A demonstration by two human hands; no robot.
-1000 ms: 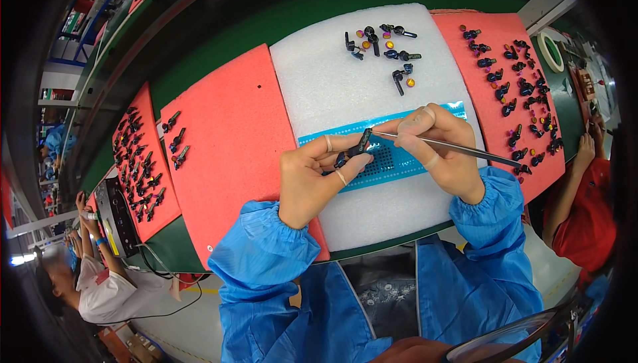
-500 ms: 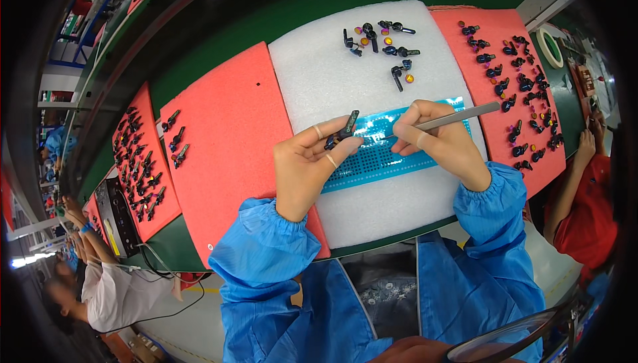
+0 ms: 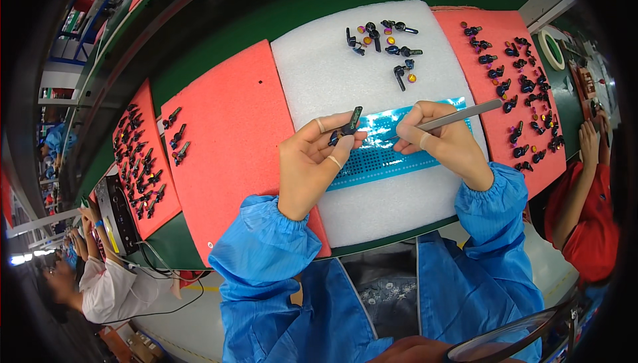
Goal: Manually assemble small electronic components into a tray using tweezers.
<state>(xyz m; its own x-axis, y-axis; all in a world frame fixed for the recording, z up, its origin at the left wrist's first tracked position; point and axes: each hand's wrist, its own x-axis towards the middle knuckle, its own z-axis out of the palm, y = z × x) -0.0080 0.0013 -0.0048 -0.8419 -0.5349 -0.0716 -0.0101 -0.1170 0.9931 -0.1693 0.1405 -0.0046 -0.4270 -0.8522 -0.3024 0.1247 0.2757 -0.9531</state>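
Tweezers [image 3: 462, 115] have been moved off the black part [image 3: 355, 121]; they are held by the right hand [image 3: 444, 138], the part by the left hand [image 3: 304, 165].

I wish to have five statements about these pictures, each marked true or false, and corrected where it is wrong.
1. The right hand holds metal tweezers. True.
2. The left hand is empty. False: it holds a small dark part.
3. The blue sheet lies on the white pad. True.
4. The white pad has no orange discs on it. False: several orange discs lie there, among dark pieces.
5. The sleeves on the person's own forearms are red. False: these sleeves are blue.
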